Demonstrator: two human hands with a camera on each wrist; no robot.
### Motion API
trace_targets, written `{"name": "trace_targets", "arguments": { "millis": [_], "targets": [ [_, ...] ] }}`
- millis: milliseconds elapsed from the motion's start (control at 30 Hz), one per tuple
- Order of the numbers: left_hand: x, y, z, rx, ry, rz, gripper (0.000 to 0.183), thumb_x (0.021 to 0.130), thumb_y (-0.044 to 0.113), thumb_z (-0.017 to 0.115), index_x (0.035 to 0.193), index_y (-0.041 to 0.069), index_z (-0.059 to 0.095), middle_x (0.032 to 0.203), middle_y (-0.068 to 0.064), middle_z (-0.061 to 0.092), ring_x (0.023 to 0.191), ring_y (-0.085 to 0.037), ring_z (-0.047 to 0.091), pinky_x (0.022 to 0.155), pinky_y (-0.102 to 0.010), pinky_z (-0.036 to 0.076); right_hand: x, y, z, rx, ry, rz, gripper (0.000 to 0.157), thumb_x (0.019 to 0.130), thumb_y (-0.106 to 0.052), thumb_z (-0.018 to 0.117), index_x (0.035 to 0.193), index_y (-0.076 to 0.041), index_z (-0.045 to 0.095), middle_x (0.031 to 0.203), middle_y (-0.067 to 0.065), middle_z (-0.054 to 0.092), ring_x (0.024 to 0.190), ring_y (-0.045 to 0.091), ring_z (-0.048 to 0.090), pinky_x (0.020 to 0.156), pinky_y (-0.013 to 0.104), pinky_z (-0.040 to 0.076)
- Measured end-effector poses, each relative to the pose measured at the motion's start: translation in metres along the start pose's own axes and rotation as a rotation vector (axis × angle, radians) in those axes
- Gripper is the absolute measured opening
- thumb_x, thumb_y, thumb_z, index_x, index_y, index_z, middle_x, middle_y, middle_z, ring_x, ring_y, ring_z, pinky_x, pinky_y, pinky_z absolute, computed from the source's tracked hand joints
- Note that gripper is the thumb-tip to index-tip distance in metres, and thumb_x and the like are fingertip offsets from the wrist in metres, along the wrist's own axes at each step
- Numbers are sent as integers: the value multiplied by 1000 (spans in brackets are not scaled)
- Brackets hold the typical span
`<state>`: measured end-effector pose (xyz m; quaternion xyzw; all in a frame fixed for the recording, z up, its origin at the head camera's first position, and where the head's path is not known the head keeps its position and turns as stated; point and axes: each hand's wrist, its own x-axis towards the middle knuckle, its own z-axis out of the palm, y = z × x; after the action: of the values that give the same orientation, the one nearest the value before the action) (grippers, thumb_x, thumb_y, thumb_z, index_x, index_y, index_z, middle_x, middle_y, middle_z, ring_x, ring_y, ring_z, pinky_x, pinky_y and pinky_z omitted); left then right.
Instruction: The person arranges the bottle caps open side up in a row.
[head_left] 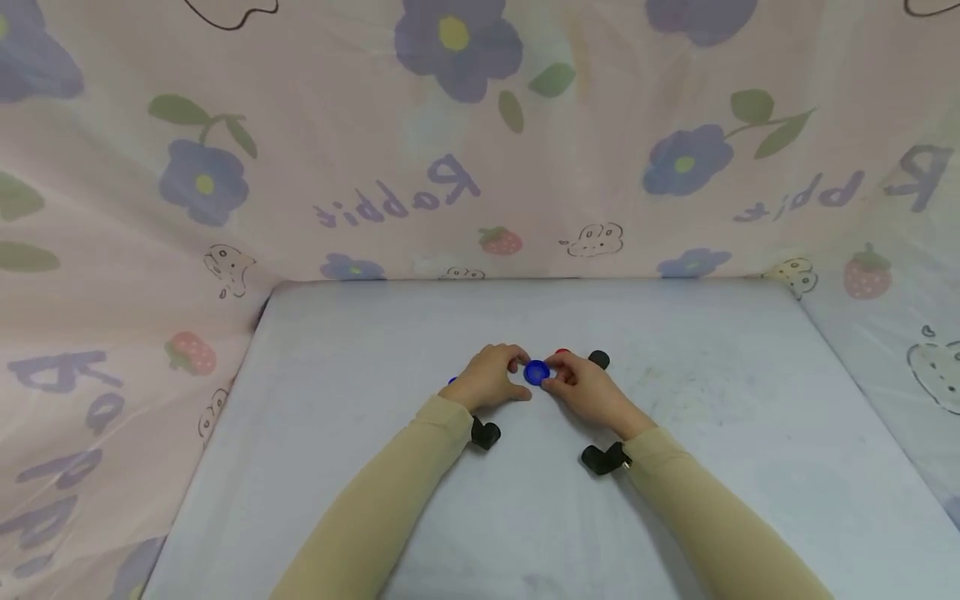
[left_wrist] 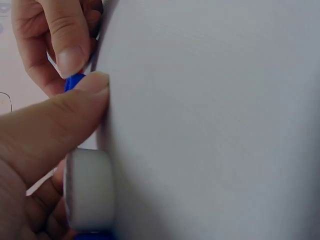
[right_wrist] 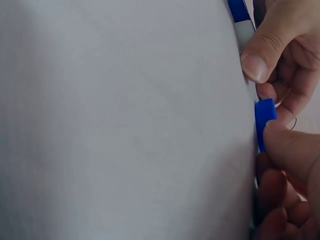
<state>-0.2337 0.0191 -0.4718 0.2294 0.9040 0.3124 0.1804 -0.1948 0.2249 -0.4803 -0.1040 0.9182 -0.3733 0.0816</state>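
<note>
A small round blue lid-like disc [head_left: 536,372] lies between the two hands. My right hand [head_left: 581,387] pinches its right edge between thumb and fingers; in the right wrist view the thumb presses on the blue disc [right_wrist: 265,124]. To its left, my left hand [head_left: 491,377] has its thumb and fingers spread apart around a gap. Its index finger is close to the disc, and contact cannot be told. Beside the left hand stands a short white cylinder [left_wrist: 92,190], with a blue piece [left_wrist: 95,235] at its lower end, mostly cut off in the left wrist view.
Behind the right hand are a red piece [head_left: 562,352], mostly hidden, and a black round piece [head_left: 599,360]. A blue bit [head_left: 453,381] shows past the left wrist. The white tabletop [head_left: 712,500] is enclosed by patterned cloth [head_left: 562,167] at the back and sides.
</note>
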Motion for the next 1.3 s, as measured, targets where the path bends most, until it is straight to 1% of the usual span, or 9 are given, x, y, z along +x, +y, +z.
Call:
{"name": "trace_targets", "arguments": {
  "millis": [133,267,367,467,533,667,933,1167,1300],
  "targets": [
    [-1,-1,-2,-31,26,14,47,78,26,83,119,14,63,95,3,56,90,-14,50,81,-30,42,1,-2,-1,-5,12,3,32,93,-25,67,120,-10,62,78,-1,59,70,15,54,66,33,43],
    [-4,0,-2,-15,6,31,49,79,27,82,121,13,61,97,3,56,91,-14,50,81,-29,42,1,-2,1,-3,9,14,33,93,-25,68,121,-10,62,78,-1,58,70,16,52,66,34,43],
    [-10,0,-4,50,-22,33,55,78,32,82,125,13,60,102,3,56,97,-15,48,88,-33,39,0,0,3,-2,3,14,33,92,-26,68,122,-11,62,79,-1,58,70,15,53,66,33,43],
    [-17,-1,-9,127,-38,22,61,76,36,83,127,14,59,110,3,56,107,-18,47,97,-39,33,-2,0,5,-6,4,21,34,92,-29,69,121,-14,63,79,-2,58,71,15,53,66,33,43],
    [-21,-2,-13,160,-36,18,62,75,37,83,128,15,59,115,2,56,112,-20,46,101,-43,28,-3,0,6,-16,6,22,34,91,-30,69,122,-16,64,79,-2,58,71,15,53,67,33,43],
    [-25,-5,-15,178,-12,19,56,78,36,81,126,15,61,121,-1,56,116,-23,46,101,-44,28,-5,-4,6,-27,14,21,34,90,-31,71,122,-19,65,79,-2,57,72,16,53,68,35,43],
    [-28,-5,-10,174,2,24,46,82,34,77,123,16,64,122,-2,56,117,-24,46,102,-46,28,-7,-2,8,-47,-4,34,36,90,-31,71,123,-19,66,82,-2,58,75,15,52,70,34,43],
    [-30,-8,-5,196,30,32,41,85,35,74,121,18,65,122,-1,55,118,-23,45,102,-45,28,-10,-2,8,-14,-6,33,35,91,-31,69,124,-20,65,86,-1,58,78,18,53,70,35,45],
    [-32,-7,-3,201,62,33,42,85,35,73,122,17,64,122,-1,56,118,-23,46,103,-45,29,-16,-3,4,8,4,41,33,93,-33,66,123,-20,63,91,-1,62,84,17,57,77,37,47]
  ]
}}
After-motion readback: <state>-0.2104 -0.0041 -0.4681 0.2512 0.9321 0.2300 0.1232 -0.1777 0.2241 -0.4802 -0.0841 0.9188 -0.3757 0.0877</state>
